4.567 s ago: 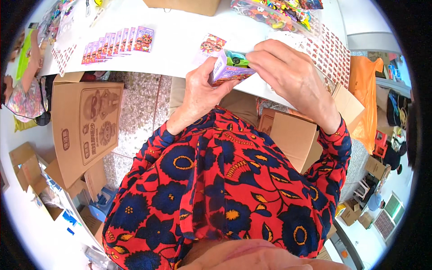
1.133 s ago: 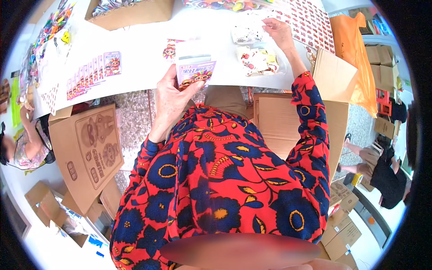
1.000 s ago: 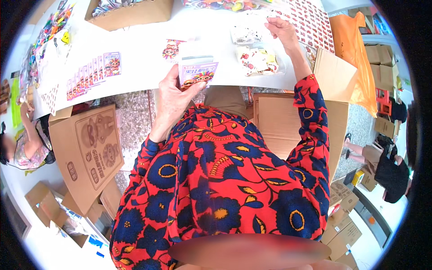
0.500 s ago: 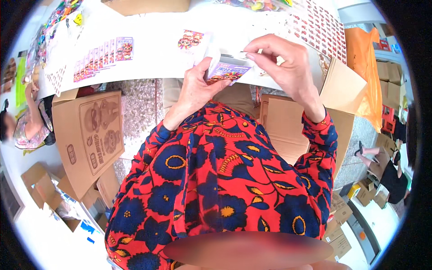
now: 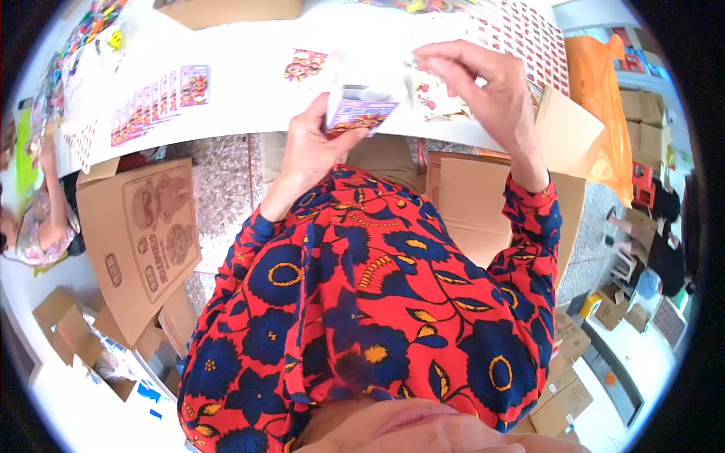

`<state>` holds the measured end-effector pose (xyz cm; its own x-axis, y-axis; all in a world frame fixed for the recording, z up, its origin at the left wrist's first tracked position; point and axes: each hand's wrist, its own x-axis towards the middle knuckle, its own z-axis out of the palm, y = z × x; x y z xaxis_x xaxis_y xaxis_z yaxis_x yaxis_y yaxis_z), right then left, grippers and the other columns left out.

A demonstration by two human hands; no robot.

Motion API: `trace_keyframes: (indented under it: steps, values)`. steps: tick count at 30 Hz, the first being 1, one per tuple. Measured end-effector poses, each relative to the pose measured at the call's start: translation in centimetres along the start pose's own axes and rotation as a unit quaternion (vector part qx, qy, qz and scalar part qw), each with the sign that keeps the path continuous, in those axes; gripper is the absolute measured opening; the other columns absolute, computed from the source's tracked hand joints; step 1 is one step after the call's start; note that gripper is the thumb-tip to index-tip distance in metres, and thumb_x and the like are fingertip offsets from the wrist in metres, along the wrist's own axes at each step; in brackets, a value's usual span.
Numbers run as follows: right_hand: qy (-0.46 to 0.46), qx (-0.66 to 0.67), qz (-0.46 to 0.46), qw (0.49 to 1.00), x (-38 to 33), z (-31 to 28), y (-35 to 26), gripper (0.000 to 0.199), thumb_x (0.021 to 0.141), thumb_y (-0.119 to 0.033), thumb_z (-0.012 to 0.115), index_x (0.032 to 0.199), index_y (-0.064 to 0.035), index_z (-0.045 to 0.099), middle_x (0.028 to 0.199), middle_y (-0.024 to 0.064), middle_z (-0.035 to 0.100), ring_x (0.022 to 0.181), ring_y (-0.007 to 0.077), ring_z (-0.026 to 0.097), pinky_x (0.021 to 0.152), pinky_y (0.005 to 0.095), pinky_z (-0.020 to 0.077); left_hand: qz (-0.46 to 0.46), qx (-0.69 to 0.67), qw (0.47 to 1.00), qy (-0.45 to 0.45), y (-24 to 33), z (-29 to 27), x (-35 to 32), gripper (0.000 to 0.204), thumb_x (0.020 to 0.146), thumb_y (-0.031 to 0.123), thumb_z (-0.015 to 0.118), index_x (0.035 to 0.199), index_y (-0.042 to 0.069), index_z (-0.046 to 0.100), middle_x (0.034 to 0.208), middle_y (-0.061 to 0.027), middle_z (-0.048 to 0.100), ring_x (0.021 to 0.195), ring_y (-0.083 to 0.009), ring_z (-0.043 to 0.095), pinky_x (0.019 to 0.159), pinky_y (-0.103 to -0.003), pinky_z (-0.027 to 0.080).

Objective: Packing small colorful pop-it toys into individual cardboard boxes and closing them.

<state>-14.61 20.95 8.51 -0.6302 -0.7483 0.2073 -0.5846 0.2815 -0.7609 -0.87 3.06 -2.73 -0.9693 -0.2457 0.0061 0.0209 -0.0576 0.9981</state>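
Observation:
My left hand point(image 5: 308, 147) grips a small purple printed box point(image 5: 362, 115) over the table's near edge, thumb in front and fingers behind. The box's top is open and its pale inside shows. To the right of it, my right hand point(image 5: 495, 90) is raised with thumb and forefinger close together. Whatever they may hold is lost against the white table; a pale, see-through patch shows beside the fingertips. A printed picture card point(image 5: 304, 66) lies just beyond the box. Small red-printed pieces point(image 5: 434, 98) lie under my right hand.
Purple printed packs point(image 5: 195, 84) overlap in a row on the white table point(image 5: 249, 60) at left. Sticker sheets point(image 5: 532, 45) lie at far right, by an orange bag point(image 5: 600, 113). Cartons point(image 5: 140, 241) stand below on both sides. Another person point(image 5: 53, 204) sits at far left.
The whole view has shifted slightly, so things sit further left. My right hand has drawn away from the box's opening, and its fingers have straightened somewhat. My left hand keeps hold of the box.

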Motion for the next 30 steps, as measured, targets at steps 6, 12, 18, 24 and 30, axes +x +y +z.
trace_keyframes:
  steps: [6, 12, 18, 24, 30]
  values:
    - [0.051, -0.179, 0.121, 0.975, -2.2, -2.6, 9.3, 0.02, 0.086, -0.016, 0.06, 0.104, -0.0083, 0.066, 0.081, 0.0026, 0.066, 0.06, 0.0092, 0.053, 0.057, 0.0241, 0.0455, -0.006, -0.037, 0.999, 0.01, 0.3, -0.4, 0.3, 0.04, 0.075, 0.001, 0.073, 0.111, -0.003, 0.056, 0.097, -0.0074, 0.066, 0.087, -0.0111, 0.061, 0.078, -0.026, 0.05]
    - [-0.028, -0.311, 0.13, 0.941, -5.1, 0.1, 15.4, 0.02, 0.083, -0.021, 0.062, 0.098, -0.0084, 0.065, 0.092, 0.0075, 0.066, 0.074, 0.025, 0.063, 0.068, 0.0358, 0.051, -0.009, -0.022, 1.0, -0.008, 0.1, 0.0, 0.4, 0.041, 0.075, 0.001, 0.073, 0.111, -0.003, 0.055, 0.1, -0.0085, 0.065, 0.09, -0.0112, 0.061, 0.08, -0.026, 0.05]
    - [-0.064, -0.384, 0.165, 0.906, -4.6, 2.6, 15.2, 0.027, 0.079, -0.026, 0.066, 0.1, -0.0105, 0.059, 0.098, 0.007, 0.06, 0.084, 0.0317, 0.063, 0.071, 0.0417, 0.0512, -0.014, -0.019, 1.0, -0.009, 0.3, 0.5, 0.2, 0.039, 0.075, 0.002, 0.073, 0.109, -0.002, 0.056, 0.099, -0.0079, 0.065, 0.09, -0.011, 0.06, 0.08, -0.026, 0.05]
    - [-0.042, -0.36, 0.157, 0.919, -5.2, 3.3, 16.1, 0.024, 0.076, -0.021, 0.068, 0.093, -0.0102, 0.055, 0.093, 0.0066, 0.058, 0.083, 0.0314, 0.062, 0.069, 0.0432, 0.0499, -0.03, 0.009, 0.999, -0.009, 0.2, 0.2, 0.2, 0.038, 0.075, 0.004, 0.074, 0.108, -0.002, 0.057, 0.098, -0.0073, 0.066, 0.09, -0.0105, 0.06, 0.08, -0.026, 0.05]
    - [-0.025, -0.283, 0.153, 0.947, -5.6, 2.5, 15.7, 0.017, 0.077, -0.017, 0.067, 0.083, -0.0076, 0.054, 0.084, 0.0056, 0.06, 0.077, 0.0271, 0.061, 0.065, 0.0395, 0.0476, -0.025, 0.014, 1.0, -0.012, 0.0, 0.2, 0.3, 0.037, 0.074, 0.004, 0.073, 0.106, -0.003, 0.057, 0.096, -0.0075, 0.066, 0.088, -0.0099, 0.06, 0.078, -0.025, 0.049]
